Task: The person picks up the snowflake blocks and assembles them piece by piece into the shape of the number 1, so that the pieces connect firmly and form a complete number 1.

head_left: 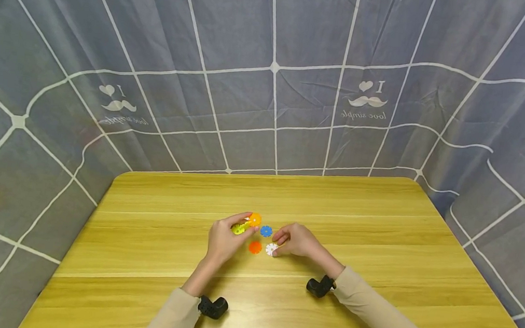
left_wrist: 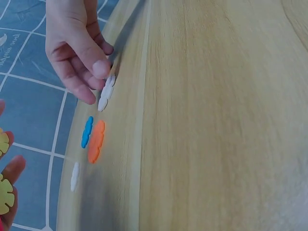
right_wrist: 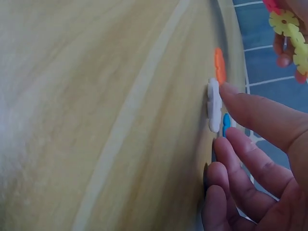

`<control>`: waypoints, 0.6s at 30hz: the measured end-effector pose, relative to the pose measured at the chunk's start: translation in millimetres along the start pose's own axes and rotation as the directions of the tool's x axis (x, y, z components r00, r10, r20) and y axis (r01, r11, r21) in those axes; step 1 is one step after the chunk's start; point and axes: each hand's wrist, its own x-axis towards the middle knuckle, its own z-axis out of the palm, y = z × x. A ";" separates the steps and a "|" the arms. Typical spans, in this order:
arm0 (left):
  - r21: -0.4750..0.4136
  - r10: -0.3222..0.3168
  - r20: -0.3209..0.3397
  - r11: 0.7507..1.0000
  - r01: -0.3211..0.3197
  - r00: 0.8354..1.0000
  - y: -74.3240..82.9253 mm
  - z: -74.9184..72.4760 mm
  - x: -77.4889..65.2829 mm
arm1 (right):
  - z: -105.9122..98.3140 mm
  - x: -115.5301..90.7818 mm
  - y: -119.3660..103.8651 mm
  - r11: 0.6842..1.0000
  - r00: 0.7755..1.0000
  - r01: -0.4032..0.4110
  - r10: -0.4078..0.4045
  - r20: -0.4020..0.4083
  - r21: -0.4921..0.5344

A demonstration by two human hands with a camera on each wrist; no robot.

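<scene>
My left hand (head_left: 224,240) pinches a joined piece of notched plastic discs above the table. Yellow discs (head_left: 238,229) and a yellow-orange disc (head_left: 255,219) show in it, and a pink disc (right_wrist: 272,6) appears at its end in the right wrist view. My right hand (head_left: 300,240) is low over the table, its thumb touching the edge of a white disc (head_left: 271,249) that lies flat. The fingers are loosely bent and apart from that disc. Between the hands lie a blue disc (head_left: 266,231) and an orange-red disc (head_left: 255,247).
A second white disc (left_wrist: 75,176) lies farther along the wooden table (head_left: 356,219), near the left hand. A grey curtain with white lines (head_left: 249,100) hangs behind and beside the table. Each wrist wears a black camera (head_left: 213,307).
</scene>
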 end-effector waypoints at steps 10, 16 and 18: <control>-0.024 0.013 0.004 1.000 -0.013 1.000 0.7 -0.6 -0.6 | 3.9 0.4 -3.8 0.993 1.000 -0.027 0.026 -0.009 -0.116; -0.030 0.010 0.009 0.999 -0.010 1.000 0.2 -0.5 -1.1 | 3.4 2.0 -2.1 0.998 0.999 -0.046 0.045 -0.024 -0.048; -0.028 0.008 0.008 1.000 -0.008 1.000 0.3 0.0 -1.0 | 3.0 2.7 -0.9 0.999 0.998 -0.047 0.046 -0.033 -0.022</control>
